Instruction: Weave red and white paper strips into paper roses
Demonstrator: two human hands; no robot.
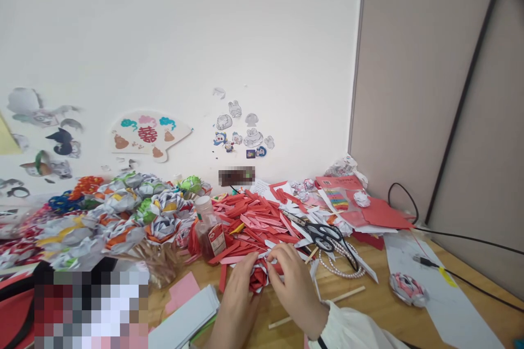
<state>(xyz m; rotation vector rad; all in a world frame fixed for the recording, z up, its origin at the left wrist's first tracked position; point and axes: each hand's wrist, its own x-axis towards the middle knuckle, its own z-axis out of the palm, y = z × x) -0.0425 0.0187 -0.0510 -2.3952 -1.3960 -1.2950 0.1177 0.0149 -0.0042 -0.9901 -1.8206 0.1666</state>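
Note:
A red folded-paper flower [257, 279] with some white at its edges is between my two hands, low in the middle of the head view. My left hand [238, 295] wraps its left side, and my right hand [291, 283] grips it from the right with bent fingers. The fingers cover much of the flower. Just behind my hands spreads a heap of red and pink folded paper strips [262, 215]. Black-handled scissors [323, 234] lie to the right of the heap, beside a string of white beads [341, 270]. A clear bottle [210, 234] stands left of my hands.
Many finished paper flowers [118, 212] crowd the left side. White paper strips [188, 316] are stacked front left. Thin wooden sticks [347, 294] lie near my right hand. A pink-white paper flower [408, 288] and a black cable [470, 281] are at the right. A wall stands behind.

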